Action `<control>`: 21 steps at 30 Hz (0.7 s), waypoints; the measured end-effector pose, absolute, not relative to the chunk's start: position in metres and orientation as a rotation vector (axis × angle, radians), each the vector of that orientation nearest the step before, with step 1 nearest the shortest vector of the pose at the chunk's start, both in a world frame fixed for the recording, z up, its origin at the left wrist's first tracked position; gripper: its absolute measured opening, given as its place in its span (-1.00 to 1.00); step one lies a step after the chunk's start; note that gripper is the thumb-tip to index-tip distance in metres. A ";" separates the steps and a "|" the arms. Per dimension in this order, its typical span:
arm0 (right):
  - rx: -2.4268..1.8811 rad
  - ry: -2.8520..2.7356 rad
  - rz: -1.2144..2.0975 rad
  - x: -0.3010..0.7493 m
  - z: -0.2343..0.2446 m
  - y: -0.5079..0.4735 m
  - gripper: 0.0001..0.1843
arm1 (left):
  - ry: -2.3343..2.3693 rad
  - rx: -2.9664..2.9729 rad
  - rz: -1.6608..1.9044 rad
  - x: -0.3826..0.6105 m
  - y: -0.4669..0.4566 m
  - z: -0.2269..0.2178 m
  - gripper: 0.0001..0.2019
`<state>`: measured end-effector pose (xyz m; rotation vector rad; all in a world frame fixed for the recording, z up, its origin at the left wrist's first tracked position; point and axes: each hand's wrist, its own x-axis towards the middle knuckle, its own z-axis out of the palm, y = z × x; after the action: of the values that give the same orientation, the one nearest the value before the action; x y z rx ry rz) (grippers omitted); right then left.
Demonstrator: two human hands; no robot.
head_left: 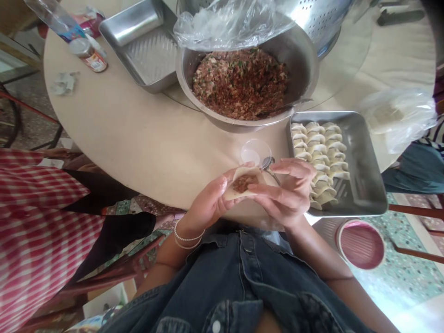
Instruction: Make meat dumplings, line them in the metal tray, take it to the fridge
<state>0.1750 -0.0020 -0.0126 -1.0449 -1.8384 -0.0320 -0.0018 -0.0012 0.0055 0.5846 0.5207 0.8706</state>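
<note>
Round beige tabletop (138,138), speckled floor (409,252) below. We have one filled wrapper (244,183) up over the near edge, unsealed, meat showing. Our left hand (210,196) is half curled, cradling it from its side; our right hand (291,189) is partly closed, fingertips on the wrapper's right edge. Spoon (267,163) is right by the right hand; we can't tell if it's held. Small clear dish (255,150) just beyond. Big metal bowl (301,60) of meat filling (239,85) farther out, plastic bag (229,25) over its far side. Right: metal tray (364,180) with rows of folded dumplings (319,150). Left: another tray (149,58), jar (89,55) near it.
</note>
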 end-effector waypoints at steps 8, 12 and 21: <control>-1.174 -1.885 0.133 0.175 -0.005 -0.002 -0.61 | 0.476 0.740 0.856 -0.004 0.001 0.001 -0.59; -1.136 -1.900 0.195 0.174 -0.006 0.001 -0.84 | 0.495 0.641 0.850 -0.004 0.004 0.006 -0.53; -1.398 -1.650 0.015 0.169 -0.010 0.003 -0.91 | 0.606 0.340 1.106 0.024 -0.001 -0.006 -0.53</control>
<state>0.1685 0.0028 -0.0100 -1.3976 -1.6501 0.0146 0.0236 -0.0012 -0.0064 0.3398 0.6059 1.1062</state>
